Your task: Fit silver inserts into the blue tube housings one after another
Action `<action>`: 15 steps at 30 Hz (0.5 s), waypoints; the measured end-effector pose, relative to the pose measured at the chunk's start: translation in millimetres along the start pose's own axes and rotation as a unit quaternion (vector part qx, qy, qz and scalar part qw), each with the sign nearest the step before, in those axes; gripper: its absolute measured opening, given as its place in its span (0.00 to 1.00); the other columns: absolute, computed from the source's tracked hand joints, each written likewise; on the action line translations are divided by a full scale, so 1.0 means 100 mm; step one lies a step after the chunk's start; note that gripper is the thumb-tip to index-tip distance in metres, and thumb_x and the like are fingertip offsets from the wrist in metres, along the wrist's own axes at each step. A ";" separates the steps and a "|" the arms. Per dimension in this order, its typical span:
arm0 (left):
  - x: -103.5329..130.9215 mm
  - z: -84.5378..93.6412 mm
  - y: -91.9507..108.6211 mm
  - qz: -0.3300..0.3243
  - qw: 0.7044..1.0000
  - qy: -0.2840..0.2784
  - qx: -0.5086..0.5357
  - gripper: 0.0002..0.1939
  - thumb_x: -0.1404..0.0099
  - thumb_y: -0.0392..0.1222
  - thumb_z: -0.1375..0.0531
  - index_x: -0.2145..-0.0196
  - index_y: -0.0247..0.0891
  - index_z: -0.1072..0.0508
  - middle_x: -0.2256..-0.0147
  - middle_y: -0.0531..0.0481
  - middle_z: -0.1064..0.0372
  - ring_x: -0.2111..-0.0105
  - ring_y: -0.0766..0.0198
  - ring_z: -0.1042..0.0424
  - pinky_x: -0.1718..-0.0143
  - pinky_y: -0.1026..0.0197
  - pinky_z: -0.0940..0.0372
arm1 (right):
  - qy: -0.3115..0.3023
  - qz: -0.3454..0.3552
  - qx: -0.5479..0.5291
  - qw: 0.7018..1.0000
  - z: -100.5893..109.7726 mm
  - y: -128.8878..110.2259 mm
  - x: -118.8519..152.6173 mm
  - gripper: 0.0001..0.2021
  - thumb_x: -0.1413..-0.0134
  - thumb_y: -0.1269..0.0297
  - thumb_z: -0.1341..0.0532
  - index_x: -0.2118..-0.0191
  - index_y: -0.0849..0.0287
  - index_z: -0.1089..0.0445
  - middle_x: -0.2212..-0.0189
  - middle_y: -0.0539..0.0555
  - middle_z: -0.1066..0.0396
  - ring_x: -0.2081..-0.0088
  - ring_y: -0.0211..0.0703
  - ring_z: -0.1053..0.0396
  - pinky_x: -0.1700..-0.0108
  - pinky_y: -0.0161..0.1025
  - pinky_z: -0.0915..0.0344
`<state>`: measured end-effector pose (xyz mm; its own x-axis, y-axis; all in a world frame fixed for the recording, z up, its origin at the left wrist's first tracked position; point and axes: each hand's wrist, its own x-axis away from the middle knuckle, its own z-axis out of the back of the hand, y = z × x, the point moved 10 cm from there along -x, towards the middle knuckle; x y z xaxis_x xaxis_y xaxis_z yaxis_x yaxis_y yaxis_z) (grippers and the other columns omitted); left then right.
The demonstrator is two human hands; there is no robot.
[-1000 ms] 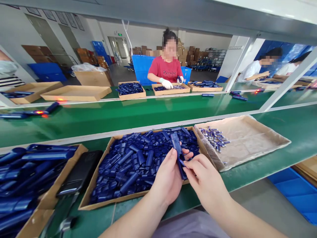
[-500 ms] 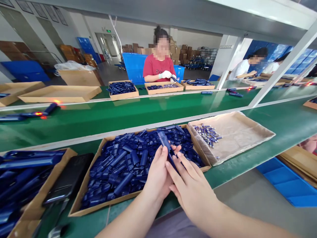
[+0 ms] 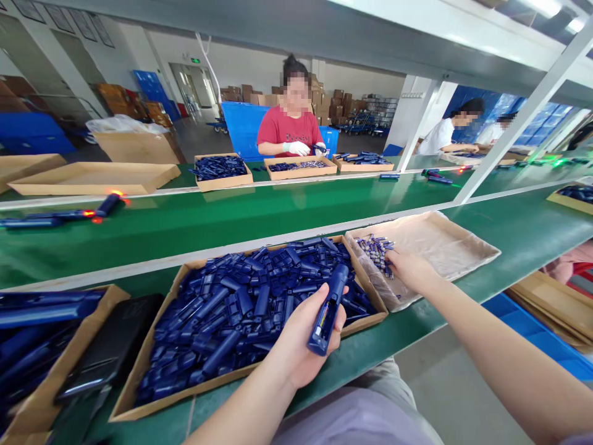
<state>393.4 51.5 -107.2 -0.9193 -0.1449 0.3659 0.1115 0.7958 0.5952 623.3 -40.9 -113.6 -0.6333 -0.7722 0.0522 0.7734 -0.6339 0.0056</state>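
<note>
My left hand (image 3: 308,340) is wrapped round a dark blue plastic casing (image 3: 330,309), whose open slot faces up and shows a small battery-like cylinder (image 3: 320,322) inside. Behind it, a cardboard tray (image 3: 176,395) is heaped with blue plastic parts (image 3: 222,315). To the right, my right hand (image 3: 410,269) reaches into a lined tray (image 3: 445,241), its fingertips pinched at a pile of small metallic cylinders (image 3: 374,248). What lies between those fingertips is too small to make out.
Long blue pieces fill a box (image 3: 88,334) at the left, beside a black device (image 3: 111,346). Across the green belt (image 3: 222,216), holding red-lit blue devices, a gloved person (image 3: 290,133) works behind small boxes. A white post (image 3: 523,111) slants at the right.
My right hand has left the casing and moved right into the lined tray. My left hand still holds the casing, now with its slot showing.
</note>
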 end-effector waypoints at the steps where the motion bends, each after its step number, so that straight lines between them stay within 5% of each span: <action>1: -0.01 0.00 -0.01 0.002 1.000 -0.001 -0.001 0.20 0.29 0.49 0.49 0.52 0.28 0.31 0.79 0.51 0.38 0.86 0.74 0.51 0.85 0.70 0.56 | -0.004 -0.003 0.008 1.000 -0.02 0.00 -0.01 0.09 0.37 0.71 0.46 0.55 0.65 0.32 0.56 0.59 0.32 0.58 0.42 0.32 0.56 0.39 0.37; 10: -0.02 0.01 -0.06 0.018 1.000 0.019 -0.017 0.16 0.29 0.48 0.48 0.54 0.31 0.33 0.79 0.50 0.36 0.86 0.72 0.47 0.85 0.70 0.51 | -0.044 0.032 0.030 0.998 -0.02 -0.07 -0.19 0.03 0.40 0.75 0.42 0.64 0.67 0.31 0.65 0.54 0.30 0.62 0.40 0.31 0.54 0.42 0.34; 15: -0.02 -0.01 -0.10 0.013 1.000 -0.010 -0.016 0.14 0.30 0.50 0.47 0.66 0.36 0.37 0.82 0.49 0.37 0.87 0.72 0.47 0.86 0.70 0.52 | 0.019 0.034 -0.003 0.999 0.45 -0.39 0.09 0.04 0.41 0.73 0.43 0.62 0.65 0.31 0.64 0.60 0.29 0.63 0.44 0.30 0.60 0.39 0.34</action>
<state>394.6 43.9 -113.3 -0.9234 -0.1114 0.3673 0.1475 0.7805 0.6075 589.0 -20.9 -68.6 -0.5796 -0.8147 0.0152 0.8148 -0.5798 -0.0036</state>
